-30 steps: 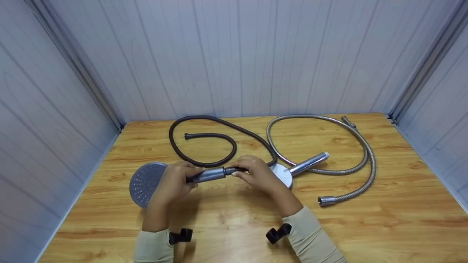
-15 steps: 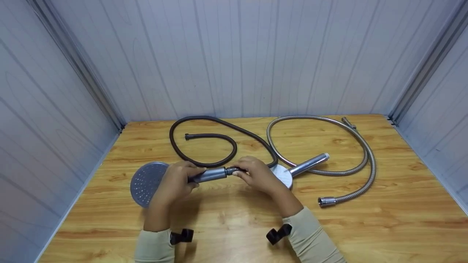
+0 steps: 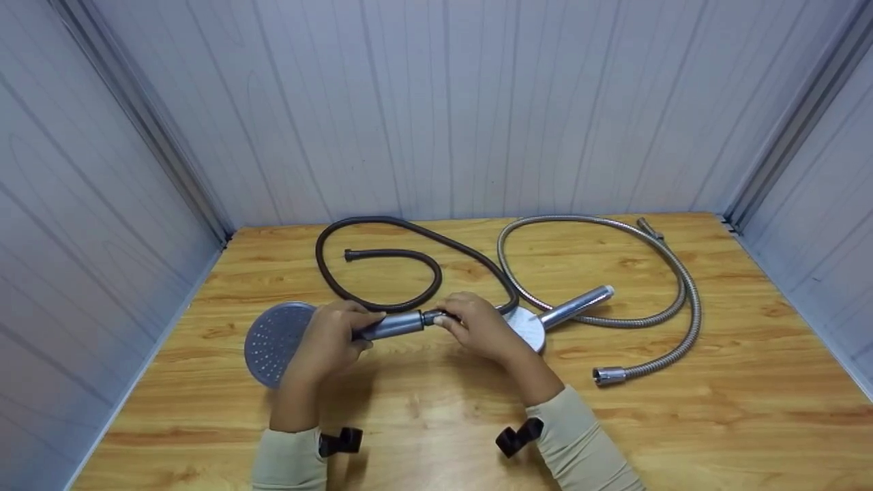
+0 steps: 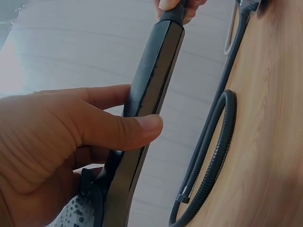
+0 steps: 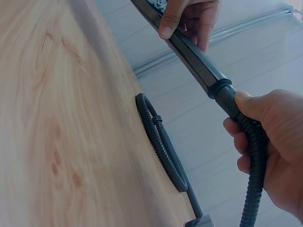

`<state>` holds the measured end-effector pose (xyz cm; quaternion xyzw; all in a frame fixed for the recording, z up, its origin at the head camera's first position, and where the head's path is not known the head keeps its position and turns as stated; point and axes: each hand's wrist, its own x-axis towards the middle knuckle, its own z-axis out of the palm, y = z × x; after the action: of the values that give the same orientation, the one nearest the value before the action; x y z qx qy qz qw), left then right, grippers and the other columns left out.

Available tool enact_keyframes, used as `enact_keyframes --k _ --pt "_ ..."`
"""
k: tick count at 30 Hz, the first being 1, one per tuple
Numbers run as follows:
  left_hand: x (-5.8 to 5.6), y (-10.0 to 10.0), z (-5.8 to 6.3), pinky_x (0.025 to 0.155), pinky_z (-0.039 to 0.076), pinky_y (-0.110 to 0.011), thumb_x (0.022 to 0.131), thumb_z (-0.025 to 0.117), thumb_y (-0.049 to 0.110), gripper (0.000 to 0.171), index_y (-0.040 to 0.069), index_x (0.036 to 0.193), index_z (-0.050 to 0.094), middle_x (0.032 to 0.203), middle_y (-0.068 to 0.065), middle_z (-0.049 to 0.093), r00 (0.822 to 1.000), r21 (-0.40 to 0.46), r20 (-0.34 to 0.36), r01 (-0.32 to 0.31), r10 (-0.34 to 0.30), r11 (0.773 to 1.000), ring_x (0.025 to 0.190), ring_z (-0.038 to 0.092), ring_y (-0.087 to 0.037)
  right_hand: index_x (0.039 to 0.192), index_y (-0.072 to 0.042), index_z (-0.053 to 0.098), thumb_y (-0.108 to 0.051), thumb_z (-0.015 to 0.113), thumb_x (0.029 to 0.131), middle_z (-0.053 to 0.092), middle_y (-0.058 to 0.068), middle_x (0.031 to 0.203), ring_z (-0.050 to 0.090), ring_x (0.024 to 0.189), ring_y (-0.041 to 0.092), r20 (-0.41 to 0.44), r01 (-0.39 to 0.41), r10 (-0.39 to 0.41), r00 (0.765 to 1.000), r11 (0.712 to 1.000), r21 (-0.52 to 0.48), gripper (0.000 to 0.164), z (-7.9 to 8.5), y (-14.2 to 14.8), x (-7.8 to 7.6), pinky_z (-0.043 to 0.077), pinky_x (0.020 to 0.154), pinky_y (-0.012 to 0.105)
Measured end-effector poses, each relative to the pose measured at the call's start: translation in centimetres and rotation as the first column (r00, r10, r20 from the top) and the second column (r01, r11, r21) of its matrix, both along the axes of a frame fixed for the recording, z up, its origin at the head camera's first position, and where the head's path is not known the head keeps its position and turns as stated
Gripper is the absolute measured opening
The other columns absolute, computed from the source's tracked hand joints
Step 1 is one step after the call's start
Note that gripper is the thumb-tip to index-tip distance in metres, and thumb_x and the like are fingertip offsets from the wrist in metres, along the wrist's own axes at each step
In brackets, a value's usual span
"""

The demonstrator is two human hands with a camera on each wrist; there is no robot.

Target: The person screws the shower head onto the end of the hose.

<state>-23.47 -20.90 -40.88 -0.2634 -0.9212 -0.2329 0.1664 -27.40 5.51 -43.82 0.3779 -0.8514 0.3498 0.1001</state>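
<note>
"So, what did the head view give you?"

"The left hand (image 3: 333,337) gripped the dark shower (image 3: 276,343) by its handle (image 3: 395,326), above the table (image 3: 416,429). The round face sat to the left, and the handle pointed right."

"And the right hand (image 3: 477,326)?"

"It pinched the end of the black hose (image 3: 438,274) at the handle's right tip. Most of that hose lay looped on the far side of both hands, its loose end turned left."

"Anything further right?"

"The chrome shower (image 3: 576,307), its disc just beside the right hand, its handle slanting toward the far right over the steel hose (image 3: 696,307). That hose made a wide loop, with one end lying on the near side."

"What did the left wrist view add?"

"The left thumb lay across the handle and the fingers bent round behind it. Part of the spray face (image 4: 77,213) showed below the hand, and the right fingertips held on at the handle's other end."

"And the right wrist view?"

"The right thumb pressed the fitting (image 5: 227,100), with fingers curled round the hose just below. The fitting met the handle; whether it was screwed tight, I couldn't tell."
</note>
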Motion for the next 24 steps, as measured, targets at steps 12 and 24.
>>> enact_keyframes --k 12,24 --pt "0.09 0.25 -0.06 0.083 0.051 -0.046 0.063 0.085 -0.011 0.049 0.009 0.107 0.077 0.092 -0.007 0.07 0.999 -0.014 0.002 -0.041 0.041 0.999 0.087 0.064 -0.027 0.106 -0.003 0.07 -0.02 0.06 0.098 0.061 0.003 0.086 0.048 0.076 0.016 0.108 0.056 -0.053 0.993 0.998 -0.024 0.022 0.17 -0.17 0.27 0.042 0.069 0.033" --pt "0.03 0.12 -0.03 0.081 0.052 -0.044 0.065 0.084 -0.01 0.045 0.01 0.104 0.078 0.091 -0.004 0.07 0.998 0.01 0.056 -0.014 0.013 1.0 0.086 0.064 -0.023 0.109 -0.005 0.072 -0.017 0.076 0.086 0.07 0.006 0.098 0.063 0.086 0.018 0.026 -0.018 0.02 0.999 0.996 -0.089 0.027 0.01 0.15 -0.14 0.052 0.074 0.032"
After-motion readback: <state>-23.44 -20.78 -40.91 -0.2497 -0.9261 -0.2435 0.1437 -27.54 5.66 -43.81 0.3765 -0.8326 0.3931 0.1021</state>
